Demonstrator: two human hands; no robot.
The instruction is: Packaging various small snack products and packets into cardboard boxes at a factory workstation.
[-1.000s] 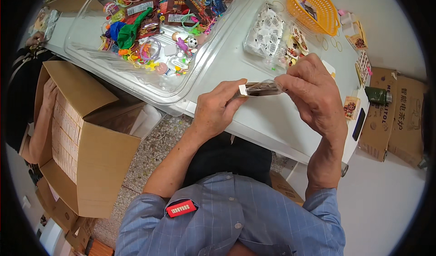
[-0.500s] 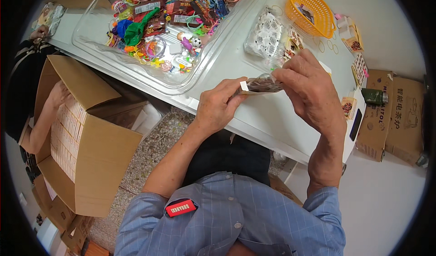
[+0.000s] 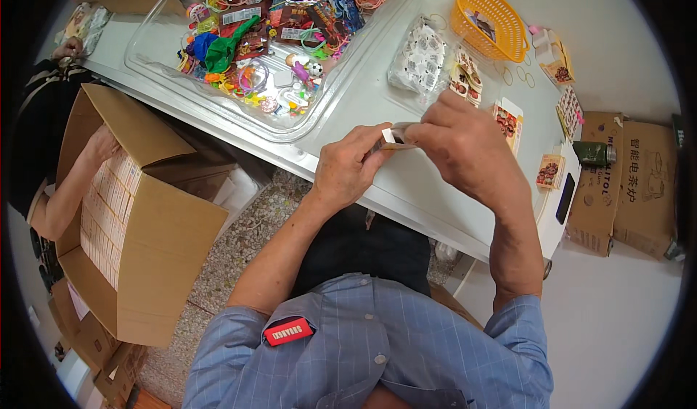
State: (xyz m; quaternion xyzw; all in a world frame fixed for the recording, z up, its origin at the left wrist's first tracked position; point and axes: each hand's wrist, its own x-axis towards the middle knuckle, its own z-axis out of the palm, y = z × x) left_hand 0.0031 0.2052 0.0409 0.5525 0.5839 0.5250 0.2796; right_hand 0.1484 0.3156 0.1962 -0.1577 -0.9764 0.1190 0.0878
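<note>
Above the table's front edge, my left hand (image 3: 343, 168) is closed round a small paper box (image 3: 388, 136), whose white open end points toward my right hand. My right hand (image 3: 468, 148) has its fingers bent together at that opening. Something dark shows just inside the box mouth; what the right fingertips grip there is mostly hidden behind them. Just beyond the right hand lie printed cards (image 3: 465, 79) and a clear bag of small black-and-white packets (image 3: 421, 60). A flattened printed box (image 3: 510, 122) lies beside the right wrist.
A large clear tray (image 3: 296, 135) heaped with small toys and dark packets fills the table's far left. An orange basket (image 3: 514, 28) and rubber bands are at the back right. At left, a co-worker's hand (image 3: 102, 146) reaches into a carton (image 3: 156, 264) of small boxes.
My right hand has moved left toward the box. The dark shiny packet that stretched between my hands now barely shows, mostly inside the box or behind the fingers. My left hand has hardly moved.
</note>
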